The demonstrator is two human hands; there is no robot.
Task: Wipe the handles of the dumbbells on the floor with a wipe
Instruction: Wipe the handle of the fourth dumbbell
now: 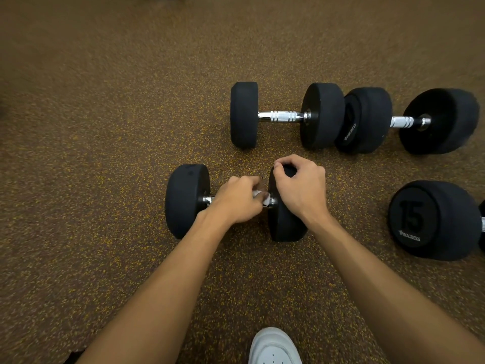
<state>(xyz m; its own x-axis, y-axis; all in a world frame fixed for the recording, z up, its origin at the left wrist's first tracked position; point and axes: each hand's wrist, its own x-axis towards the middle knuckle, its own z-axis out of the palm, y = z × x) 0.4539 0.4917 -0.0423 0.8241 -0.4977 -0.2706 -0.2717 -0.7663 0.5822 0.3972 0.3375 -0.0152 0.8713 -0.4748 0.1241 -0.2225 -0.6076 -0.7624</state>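
Wiping the handle [207, 200] of the near dumbbell [186, 200] on the floor [105, 153], pinching the wipe [262, 197] around it with the curled left hand [236, 199], gripping its end weight [284, 222] with the right hand [299, 185], seemingly leaving three more dumbbells [280, 116] waiting.

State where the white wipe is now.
Head view, centre: the wipe sits in the left hand, on the handle of the nearest dumbbell, by its right weight.

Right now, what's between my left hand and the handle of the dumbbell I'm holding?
A crumpled white wipe, gripped by the left hand against the chrome handle, as the head view shows.
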